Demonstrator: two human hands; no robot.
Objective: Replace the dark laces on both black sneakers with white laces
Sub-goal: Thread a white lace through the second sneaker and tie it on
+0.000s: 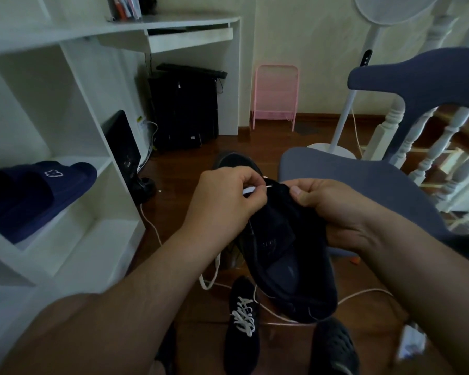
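Head view: left fingers [251, 189] pinch white lace [248, 190]; right fingers [298, 192] grip black sneaker [290, 253]; shelf [103, 161] holds slippers [38, 193].

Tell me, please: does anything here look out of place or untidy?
Mostly the floor. A white cable trails loose across it, under the sneaker that the left hand and right hand hold. A second sneaker, already laced white, lies there too. A monitor leans against the shelf.
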